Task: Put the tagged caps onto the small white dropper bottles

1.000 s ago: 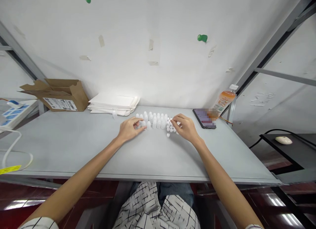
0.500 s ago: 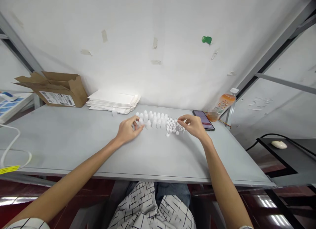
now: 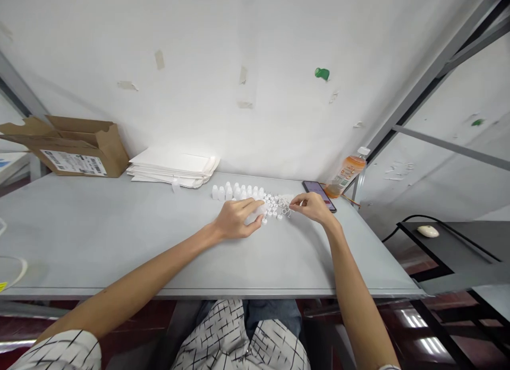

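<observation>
Small white plastic bottles (image 3: 238,191) stand upright in rows on the grey table. My left hand (image 3: 239,220) reaches across the front row, its fingers stretched out and the thumb apart. A pale bottle (image 3: 258,210) shows between that thumb and the fingers; whether they grip it I cannot tell. Loose white caps (image 3: 274,213) and small ring-shaped pieces (image 3: 285,210) lie just to the right of the bottles. Over the right side of this pile, my right hand (image 3: 313,206) has thumb and fingertips pinched together; what is between them is too small to make out.
A single bottle (image 3: 176,185) stands apart near a stack of white sheets (image 3: 171,165). An open cardboard box (image 3: 79,146) is at the back left. On the right are a phone (image 3: 319,192) and an orange drink bottle (image 3: 346,173). A mouse (image 3: 428,231) lies on a side surface.
My left hand has moved right, from the left end of the front bottles to their right end beside the caps. My right hand stays pinched by the pile. The view has shifted slightly.
</observation>
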Demonstrator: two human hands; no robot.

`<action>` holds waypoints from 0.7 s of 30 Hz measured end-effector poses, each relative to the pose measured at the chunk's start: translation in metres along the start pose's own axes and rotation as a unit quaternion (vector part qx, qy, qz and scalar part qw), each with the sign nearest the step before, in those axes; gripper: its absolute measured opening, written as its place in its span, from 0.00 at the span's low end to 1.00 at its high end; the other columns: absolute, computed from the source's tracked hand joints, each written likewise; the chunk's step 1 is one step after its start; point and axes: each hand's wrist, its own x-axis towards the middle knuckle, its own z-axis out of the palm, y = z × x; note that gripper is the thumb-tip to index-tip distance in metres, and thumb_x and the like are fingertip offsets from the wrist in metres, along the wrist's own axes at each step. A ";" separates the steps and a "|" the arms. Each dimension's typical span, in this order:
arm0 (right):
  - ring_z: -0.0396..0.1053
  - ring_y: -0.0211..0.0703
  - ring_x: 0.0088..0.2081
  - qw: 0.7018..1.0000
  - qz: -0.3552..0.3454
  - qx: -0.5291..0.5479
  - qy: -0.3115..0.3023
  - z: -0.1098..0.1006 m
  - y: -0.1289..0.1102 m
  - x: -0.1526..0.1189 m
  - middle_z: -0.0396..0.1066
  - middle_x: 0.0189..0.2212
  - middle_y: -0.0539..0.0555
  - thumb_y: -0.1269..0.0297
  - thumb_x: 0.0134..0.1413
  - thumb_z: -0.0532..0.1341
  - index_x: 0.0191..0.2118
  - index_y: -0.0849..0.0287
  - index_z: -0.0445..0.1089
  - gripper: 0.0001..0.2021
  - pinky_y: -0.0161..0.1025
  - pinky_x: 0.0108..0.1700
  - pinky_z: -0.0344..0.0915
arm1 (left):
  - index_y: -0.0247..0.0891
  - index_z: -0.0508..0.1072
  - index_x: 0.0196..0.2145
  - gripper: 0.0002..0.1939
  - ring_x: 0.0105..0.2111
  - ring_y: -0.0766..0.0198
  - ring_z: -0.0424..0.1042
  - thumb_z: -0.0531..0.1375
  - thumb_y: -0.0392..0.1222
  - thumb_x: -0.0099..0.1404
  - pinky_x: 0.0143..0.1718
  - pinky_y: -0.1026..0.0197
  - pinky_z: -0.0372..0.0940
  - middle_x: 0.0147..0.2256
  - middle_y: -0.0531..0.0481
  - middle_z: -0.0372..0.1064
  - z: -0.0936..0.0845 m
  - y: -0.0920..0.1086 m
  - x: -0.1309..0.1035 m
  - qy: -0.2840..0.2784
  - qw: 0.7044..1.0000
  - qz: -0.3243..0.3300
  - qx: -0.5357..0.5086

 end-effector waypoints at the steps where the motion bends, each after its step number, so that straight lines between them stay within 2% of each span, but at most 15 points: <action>1: 0.65 0.38 0.25 1.000 0.002 -0.011 -0.020 0.001 -0.003 -0.001 0.74 0.23 0.49 0.62 0.46 0.65 0.26 0.56 0.78 0.06 0.35 0.29 0.57 | 0.37 0.76 0.42 0.13 0.21 0.66 0.69 0.55 0.42 0.64 0.22 0.63 0.60 0.26 0.48 0.75 0.000 -0.002 -0.002 0.010 1.000 0.009 0.007; 6: 0.65 0.39 0.27 0.996 0.028 -0.072 -0.050 0.009 -0.013 -0.002 0.72 0.23 0.50 0.60 0.48 0.64 0.26 0.55 0.79 0.07 0.35 0.28 0.53 | 0.35 0.75 0.42 0.11 0.20 0.69 0.67 0.57 0.39 0.64 0.21 0.66 0.58 0.25 0.52 0.73 -0.005 -0.010 -0.020 0.046 0.998 0.026 0.035; 11: 0.66 0.40 0.28 0.996 0.027 -0.068 -0.053 0.015 -0.017 -0.001 0.73 0.23 0.50 0.63 0.48 0.62 0.25 0.56 0.77 0.07 0.36 0.29 0.54 | 0.32 0.75 0.41 0.11 0.18 0.71 0.63 0.57 0.39 0.64 0.20 0.67 0.58 0.21 0.55 0.68 -0.009 -0.011 -0.016 0.075 0.996 0.020 0.047; 14: 0.67 0.41 0.27 0.999 0.022 -0.027 -0.019 0.015 -0.019 -0.001 0.74 0.25 0.51 0.62 0.47 0.62 0.25 0.57 0.75 0.07 0.36 0.29 0.55 | 0.32 0.75 0.41 0.11 0.18 0.71 0.62 0.57 0.38 0.64 0.20 0.67 0.57 0.21 0.56 0.67 -0.011 -0.010 -0.014 0.079 0.995 0.026 0.052; 17: 0.66 0.39 0.25 0.997 0.025 0.071 0.026 0.013 -0.023 0.001 0.74 0.25 0.52 0.61 0.47 0.62 0.25 0.58 0.73 0.08 0.36 0.28 0.57 | 0.32 0.74 0.42 0.11 0.18 0.71 0.62 0.57 0.38 0.64 0.20 0.67 0.58 0.21 0.56 0.67 -0.012 -0.010 -0.015 0.079 0.995 0.033 0.052; 21: 0.63 0.37 0.19 0.977 0.051 0.185 0.096 0.009 -0.033 0.020 0.68 0.17 0.49 0.61 0.45 0.62 0.25 0.59 0.71 0.07 0.34 0.23 0.55 | 0.33 0.74 0.41 0.10 0.18 0.71 0.62 0.56 0.38 0.64 0.20 0.68 0.57 0.21 0.56 0.66 -0.012 -0.011 -0.016 0.074 0.996 0.024 0.053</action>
